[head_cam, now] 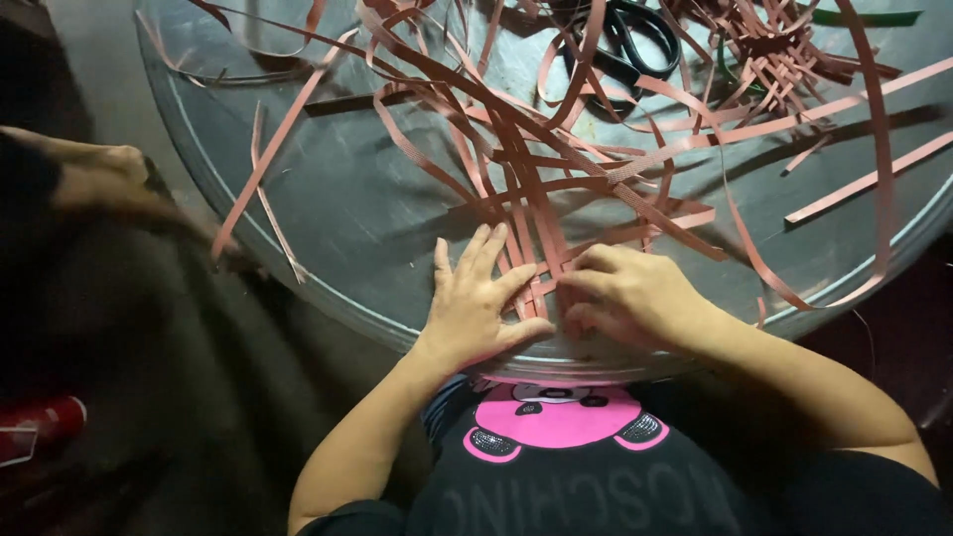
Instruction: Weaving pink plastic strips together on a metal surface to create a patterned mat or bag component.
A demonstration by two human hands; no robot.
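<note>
Several long reddish-brown flat strips [556, 169] lie crossed and tangled on a round grey metal tabletop [357, 208]. Near the table's front edge a small patch of the strips [541, 263] is interlaced. My left hand [476, 298] lies flat on that patch, fingers spread, pressing the strips down. Just to its right, my right hand [630, 298] has its fingers curled and pinched on a strip at the patch's edge.
Black-handled scissors [630, 45] lie at the back of the table among strips. A pile of short strip pieces [769, 50] and a green strip [864, 18] sit at the back right. Another person's knee [94, 174] is at the left. A red object [40, 427] lies at the lower left.
</note>
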